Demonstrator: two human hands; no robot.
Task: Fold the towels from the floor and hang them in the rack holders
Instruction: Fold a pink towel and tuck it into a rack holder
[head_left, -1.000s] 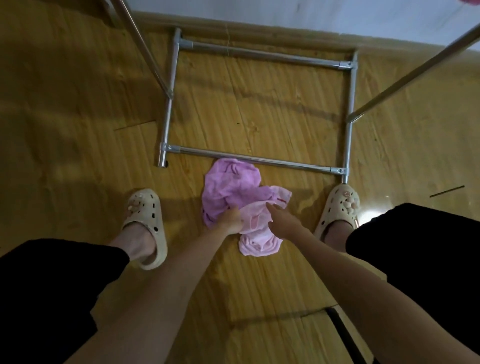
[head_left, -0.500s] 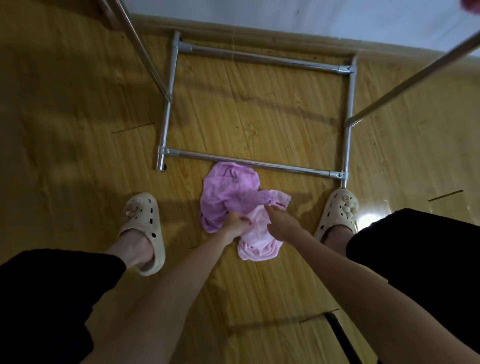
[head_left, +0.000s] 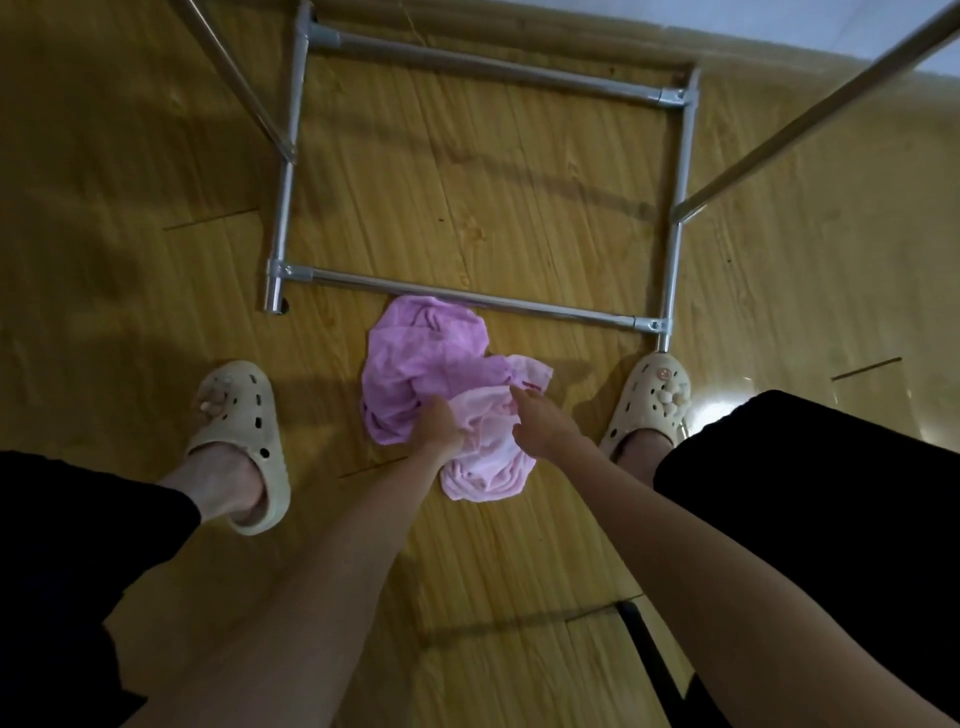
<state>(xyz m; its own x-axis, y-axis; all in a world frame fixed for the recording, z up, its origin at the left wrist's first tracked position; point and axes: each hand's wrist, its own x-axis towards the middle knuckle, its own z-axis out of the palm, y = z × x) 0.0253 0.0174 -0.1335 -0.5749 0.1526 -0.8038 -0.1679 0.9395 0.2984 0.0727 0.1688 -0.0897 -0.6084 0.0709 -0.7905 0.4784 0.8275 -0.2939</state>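
Towels bunched beside rack base, left hand apparently gripping, right hand touching loosely

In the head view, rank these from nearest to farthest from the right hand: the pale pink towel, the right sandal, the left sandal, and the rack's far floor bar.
From the right hand:
1. Pale pink towel, under the hand, touching its fingers.
2. Right sandal, just to the right.
3. Left sandal, across the towels on the left.
4. Far floor bar, at the top by the wall.

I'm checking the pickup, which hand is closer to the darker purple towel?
Left. The left hand rests on the darker purple towel's near edge; the right hand is over the pale pink towel beside it.
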